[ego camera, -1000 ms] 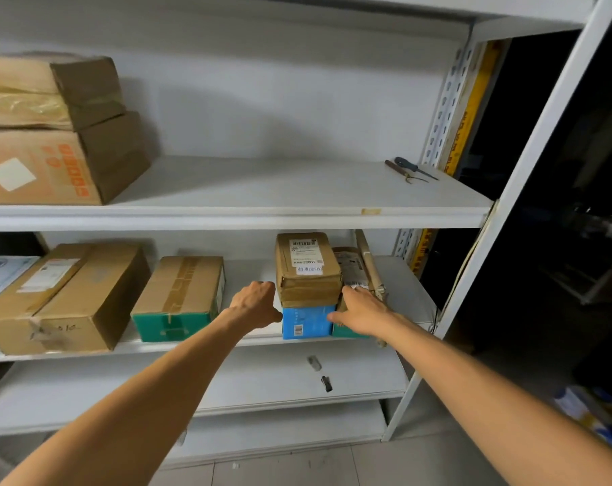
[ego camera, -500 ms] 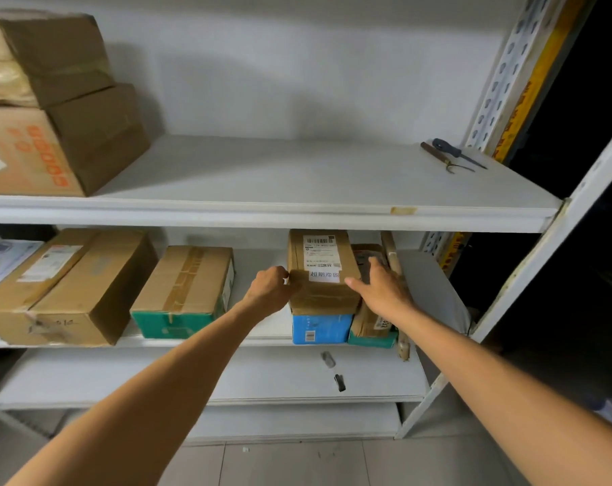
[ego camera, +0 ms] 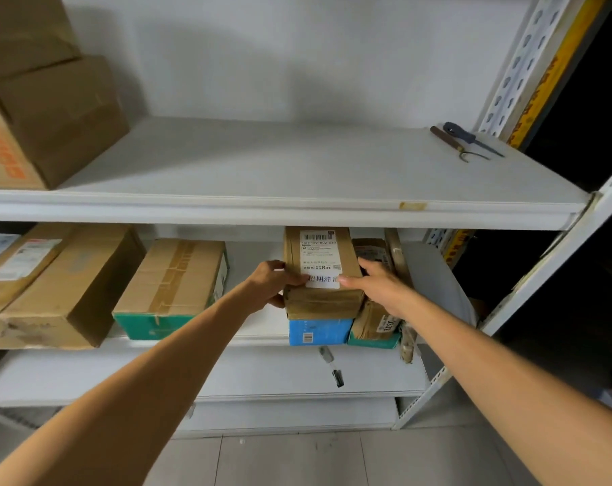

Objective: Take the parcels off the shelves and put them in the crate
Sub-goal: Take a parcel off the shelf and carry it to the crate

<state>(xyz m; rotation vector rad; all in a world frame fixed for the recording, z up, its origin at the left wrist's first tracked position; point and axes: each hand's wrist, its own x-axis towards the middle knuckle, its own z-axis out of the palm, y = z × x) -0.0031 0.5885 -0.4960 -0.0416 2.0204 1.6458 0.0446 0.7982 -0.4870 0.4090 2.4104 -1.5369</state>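
Observation:
A brown taped parcel with a white shipping label (ego camera: 320,299) lies on top of a blue box (ego camera: 318,330) on the middle shelf (ego camera: 262,340). My left hand (ego camera: 271,287) grips its left side and my right hand (ego camera: 378,284) grips its right side, thumbs on top. A smaller brown parcel marked 0332 (ego camera: 374,319) sits to its right on a green box (ego camera: 372,342). Further left on the same shelf stand a green-ended carton (ego camera: 173,287) and a large brown carton (ego camera: 57,285). No crate is in view.
Two stacked brown cartons (ego camera: 48,110) stand at the upper shelf's left. Two hand tools (ego camera: 465,142) lie at its right end. A long wrapped stick (ego camera: 401,296) leans beside the parcels. Small dark items (ego camera: 332,366) lie on the lower shelf. The shelf's white upright (ego camera: 543,275) stands to the right.
Both hands rose from the blue and green boxes to the labelled brown parcel and closed on its sides. The camera came closer to the shelves.

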